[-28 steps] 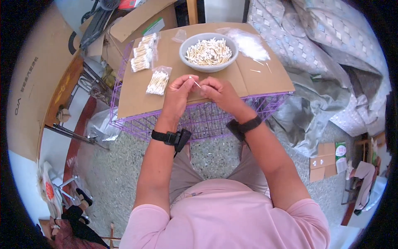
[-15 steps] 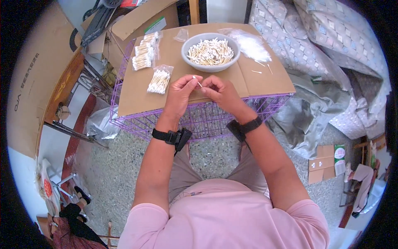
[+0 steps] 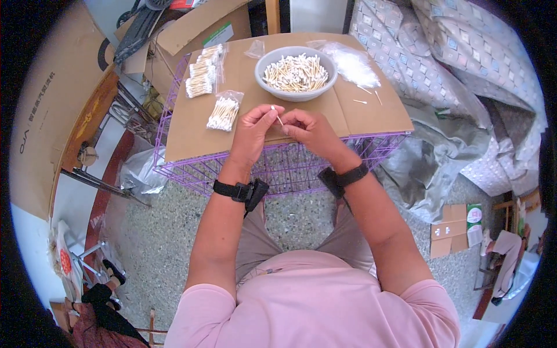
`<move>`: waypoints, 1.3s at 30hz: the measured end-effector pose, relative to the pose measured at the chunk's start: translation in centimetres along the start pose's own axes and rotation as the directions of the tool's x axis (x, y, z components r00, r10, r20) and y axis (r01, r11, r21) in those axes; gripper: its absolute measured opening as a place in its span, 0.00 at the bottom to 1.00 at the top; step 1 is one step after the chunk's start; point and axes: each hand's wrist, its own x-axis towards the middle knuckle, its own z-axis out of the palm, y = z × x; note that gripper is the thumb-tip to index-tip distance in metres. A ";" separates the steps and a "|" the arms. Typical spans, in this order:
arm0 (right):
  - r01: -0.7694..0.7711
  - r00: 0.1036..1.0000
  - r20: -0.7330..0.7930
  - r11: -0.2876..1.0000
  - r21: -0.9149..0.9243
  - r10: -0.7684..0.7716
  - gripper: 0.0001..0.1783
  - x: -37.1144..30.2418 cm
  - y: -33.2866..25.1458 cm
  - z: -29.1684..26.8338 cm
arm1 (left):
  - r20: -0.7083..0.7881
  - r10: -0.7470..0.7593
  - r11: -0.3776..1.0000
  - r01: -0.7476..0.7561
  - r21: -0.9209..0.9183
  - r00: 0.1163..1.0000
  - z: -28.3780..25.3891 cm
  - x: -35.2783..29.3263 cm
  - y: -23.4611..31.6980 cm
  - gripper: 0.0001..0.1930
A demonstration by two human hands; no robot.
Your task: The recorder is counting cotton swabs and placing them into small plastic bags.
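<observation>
Between my two hands, over the near edge of the cardboard sheet (image 3: 313, 119), is a cotton swab (image 3: 279, 119). My left hand (image 3: 253, 126) pinches its upper part, white tip showing above the thumb. At the lower end the fingertips of my right hand (image 3: 307, 126) close on the stick. Just beyond my hands stands a grey bowl (image 3: 296, 94) heaped with loose cotton swabs (image 3: 295, 73). Left of the bowl lies a clear bag of swabs (image 3: 223, 112), with a row of more filled bags (image 3: 203, 72) behind it.
The cardboard lies on a purple wire cage (image 3: 278, 165). Clear empty bags (image 3: 354, 64) are piled right of the bowl, near a few loose swabs (image 3: 360, 102). Patterned sheeting (image 3: 458, 69) hangs at the right. Another person's legs (image 3: 103, 296) show at lower left.
The lower end of the swab has tilted slightly as my right fingers shifted a little. Both hands stay in almost the same place.
</observation>
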 end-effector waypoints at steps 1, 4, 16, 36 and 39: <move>0.000 1.000 0.000 1.000 0.000 0.000 0.07 0.0 0.1 -0.1 | 0.006 0.011 1.000 -0.011 0.013 1.000 0.1 0.0 0.0 0.10; -0.060 0.998 -0.005 0.998 -0.009 0.060 0.06 -0.1 -0.1 0.0 | 0.009 -0.018 1.000 0.018 0.003 1.000 0.2 -0.1 0.2 0.09; 0.001 1.000 -0.015 1.000 -0.014 -0.001 0.06 0.0 -0.1 0.1 | 0.018 -0.015 1.000 0.014 0.025 1.000 -0.4 0.2 -0.2 0.10; -0.032 0.998 -0.052 0.988 -0.148 0.024 0.07 -0.1 0.0 0.0 | 0.075 0.016 0.999 -0.018 0.027 0.997 0.5 0.0 0.4 0.10; -0.056 0.998 -0.049 0.990 -0.127 0.050 0.07 -0.2 -0.3 0.2 | 0.092 0.047 0.997 -0.053 0.062 0.995 0.1 0.1 0.2 0.10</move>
